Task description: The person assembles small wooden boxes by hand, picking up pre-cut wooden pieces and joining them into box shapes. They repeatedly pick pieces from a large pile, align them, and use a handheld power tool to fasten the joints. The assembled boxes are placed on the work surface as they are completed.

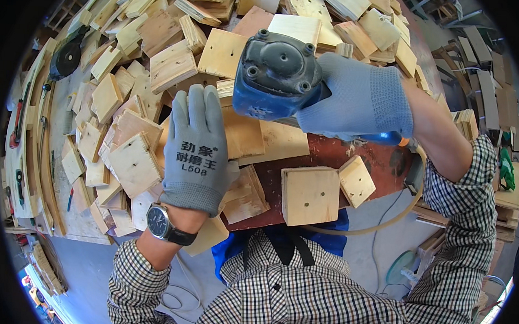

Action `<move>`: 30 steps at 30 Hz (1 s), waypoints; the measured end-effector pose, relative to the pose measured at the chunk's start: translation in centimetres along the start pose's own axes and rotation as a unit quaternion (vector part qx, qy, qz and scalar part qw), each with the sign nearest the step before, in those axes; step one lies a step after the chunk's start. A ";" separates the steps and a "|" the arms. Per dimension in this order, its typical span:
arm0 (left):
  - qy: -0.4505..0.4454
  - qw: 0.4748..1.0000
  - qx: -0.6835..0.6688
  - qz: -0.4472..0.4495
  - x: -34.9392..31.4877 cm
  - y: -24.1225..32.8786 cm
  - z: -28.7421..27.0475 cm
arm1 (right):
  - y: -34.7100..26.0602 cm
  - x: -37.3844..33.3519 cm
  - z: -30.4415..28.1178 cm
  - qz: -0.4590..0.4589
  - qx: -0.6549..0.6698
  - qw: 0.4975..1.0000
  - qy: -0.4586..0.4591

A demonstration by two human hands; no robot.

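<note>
Bulky black-and-blue, hard-cased nailer (268, 101) sits over pale, flat wooden boards (246, 137): likely heavy, rigid; grip at the handle (383, 138), which my grey-gloved right hand (355, 96) encloses. My grey-gloved left hand (195, 139) extends flat, no hold visible.

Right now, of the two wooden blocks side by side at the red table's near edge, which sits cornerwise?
The smaller, right-hand block: one corner points toward the person, while the larger block on its left sits roughly square.
</note>
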State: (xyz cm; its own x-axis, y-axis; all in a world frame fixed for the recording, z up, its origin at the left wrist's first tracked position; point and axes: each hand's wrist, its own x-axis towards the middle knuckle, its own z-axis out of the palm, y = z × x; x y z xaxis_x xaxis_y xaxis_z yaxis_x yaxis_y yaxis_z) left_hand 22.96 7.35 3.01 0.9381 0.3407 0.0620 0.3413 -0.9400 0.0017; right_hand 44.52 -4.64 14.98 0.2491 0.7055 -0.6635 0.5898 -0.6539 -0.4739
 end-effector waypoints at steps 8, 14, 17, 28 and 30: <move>0.016 1.000 -0.012 0.003 0.0 -0.1 0.2 | 0.4 -0.3 0.1 -0.016 0.014 1.000 0.019; 0.017 1.000 -0.018 0.002 -0.1 0.0 -0.1 | 0.5 -0.5 0.7 -0.025 0.025 0.998 0.049; 0.022 1.000 -0.006 -0.006 -0.2 0.0 0.3 | 0.3 -0.3 0.4 -0.019 0.015 0.999 0.028; 0.044 0.998 -0.054 -0.005 -0.7 -0.9 -0.4 | -2.5 -1.8 0.7 -0.052 0.061 0.997 0.023; 0.043 0.985 -0.169 0.002 -1.9 -2.6 -2.0 | -1.4 -1.5 0.8 -0.086 0.041 0.995 0.025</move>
State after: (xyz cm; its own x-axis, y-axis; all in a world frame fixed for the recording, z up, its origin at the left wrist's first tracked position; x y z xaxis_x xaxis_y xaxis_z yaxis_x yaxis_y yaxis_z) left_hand 20.18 9.15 4.86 0.9261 0.3475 0.1471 0.2844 -0.8989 0.3332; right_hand 42.73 -4.95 16.18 0.1890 0.8204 -0.5396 0.5621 -0.5410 -0.6256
